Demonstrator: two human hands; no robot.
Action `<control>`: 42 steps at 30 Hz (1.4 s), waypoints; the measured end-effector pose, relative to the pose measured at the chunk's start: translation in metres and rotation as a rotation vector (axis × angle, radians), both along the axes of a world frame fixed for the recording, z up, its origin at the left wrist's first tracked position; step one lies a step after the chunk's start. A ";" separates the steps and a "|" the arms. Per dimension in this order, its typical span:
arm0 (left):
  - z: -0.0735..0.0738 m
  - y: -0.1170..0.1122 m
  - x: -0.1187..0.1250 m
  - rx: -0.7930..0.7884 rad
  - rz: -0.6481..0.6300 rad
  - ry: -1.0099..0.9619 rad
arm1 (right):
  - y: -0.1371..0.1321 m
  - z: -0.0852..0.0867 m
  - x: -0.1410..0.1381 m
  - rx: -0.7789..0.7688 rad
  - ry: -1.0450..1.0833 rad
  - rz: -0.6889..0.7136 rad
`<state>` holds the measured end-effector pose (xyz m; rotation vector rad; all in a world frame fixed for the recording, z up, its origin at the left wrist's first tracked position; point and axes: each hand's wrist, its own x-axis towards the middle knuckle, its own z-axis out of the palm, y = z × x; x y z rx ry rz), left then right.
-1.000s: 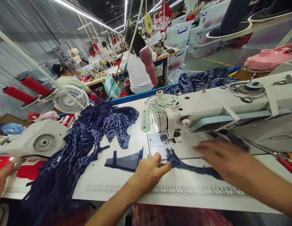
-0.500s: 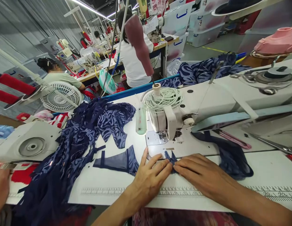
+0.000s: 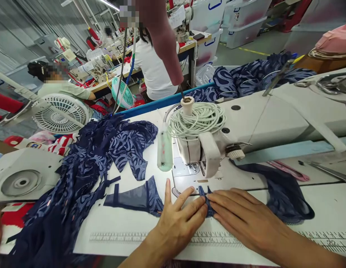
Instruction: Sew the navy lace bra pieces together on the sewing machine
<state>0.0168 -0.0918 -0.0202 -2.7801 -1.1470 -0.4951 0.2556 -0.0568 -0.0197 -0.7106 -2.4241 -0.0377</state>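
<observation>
Both hands meet in front of the sewing machine's needle area, below the presser foot (image 3: 193, 168). Between them sits a small navy fabric piece (image 3: 208, 207) with two pointed ends sticking up; most of it is covered. My left hand (image 3: 180, 219) pinches its left side with bent fingers, while one finger points upward, off the fabric. My right hand (image 3: 242, 212) has its fingers pressed together on the right side of the piece. Left of my hands lies a navy panel (image 3: 135, 198), part mesh and part patterned. A curved navy fabric piece (image 3: 287, 199) lies beside my right hand.
A navy fabric heap (image 3: 86, 163) hangs over the table's left side. Pale green cord (image 3: 199, 117) is coiled on the machine head. Pink-handled snips (image 3: 291, 171) and scissors (image 3: 329, 172) lie at right. A printed ruler (image 3: 119, 236) runs along the front; another person's hand shows at far left.
The camera view has moved closer and shifted slightly. Both hands remain at the small navy piece, which looks turned a little, its points standing more upright.
</observation>
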 end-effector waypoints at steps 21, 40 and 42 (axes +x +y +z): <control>0.011 0.006 0.006 -0.029 0.024 -0.054 | -0.001 -0.007 -0.002 -0.079 0.058 -0.045; -0.001 0.006 0.006 -0.001 0.048 -0.103 | 0.000 -0.007 0.001 -0.052 -0.027 -0.051; -0.003 0.005 0.005 -0.025 0.051 -0.099 | 0.001 -0.006 0.001 -0.076 -0.018 -0.054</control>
